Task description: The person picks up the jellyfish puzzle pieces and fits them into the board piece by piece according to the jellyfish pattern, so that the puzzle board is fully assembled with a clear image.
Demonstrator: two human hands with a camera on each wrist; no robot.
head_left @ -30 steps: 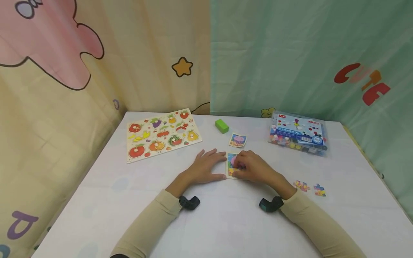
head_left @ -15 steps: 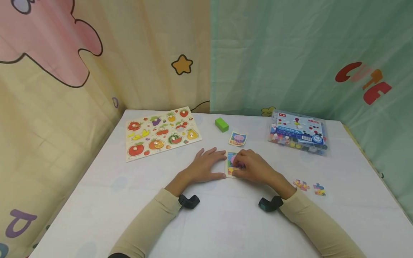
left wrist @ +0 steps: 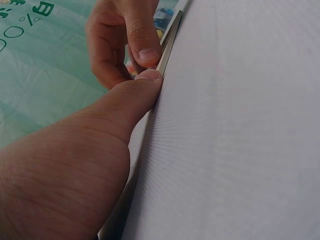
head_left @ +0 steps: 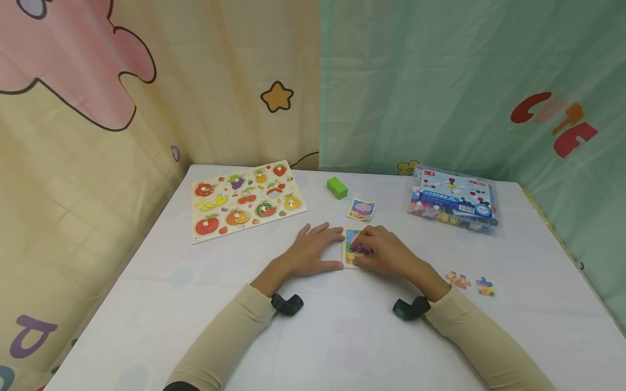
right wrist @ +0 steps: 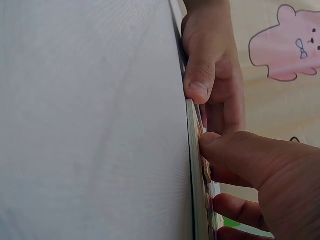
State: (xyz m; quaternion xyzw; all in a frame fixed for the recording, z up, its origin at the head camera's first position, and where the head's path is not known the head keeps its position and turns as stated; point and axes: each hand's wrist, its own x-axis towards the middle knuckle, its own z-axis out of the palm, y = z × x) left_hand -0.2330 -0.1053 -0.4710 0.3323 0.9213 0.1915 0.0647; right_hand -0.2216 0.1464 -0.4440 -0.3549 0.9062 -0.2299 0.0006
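Observation:
A small jigsaw board (head_left: pixel 348 248) with a bright cartoon picture lies flat in the middle of the table. My left hand (head_left: pixel 313 251) steadies its left edge with thumb and fingers spread; the left wrist view shows that thumb (left wrist: pixel 142 82) against the board's edge. Over the picture, my right hand (head_left: pixel 386 252) has its fingers curled down, pinching a jigsaw piece (right wrist: pixel 206 172) at the board's surface. Much of the picture is hidden under this hand. Two loose bits of jigsaw, a joined pink-yellow part (head_left: pixel 458 279) and a single piece (head_left: pixel 485 286), lie near the right forearm.
A small picture card (head_left: pixel 361 209) lies just beyond the board, with a green block (head_left: pixel 337 188) behind it. At the back left is a wooden fruit puzzle (head_left: pixel 249 201). A clear plastic box (head_left: pixel 454 200) of coloured parts stands at the back right.
The right fingers shift very slightly over the picture. My left hand keeps its place at the board's edge, and the other things stay where they were.

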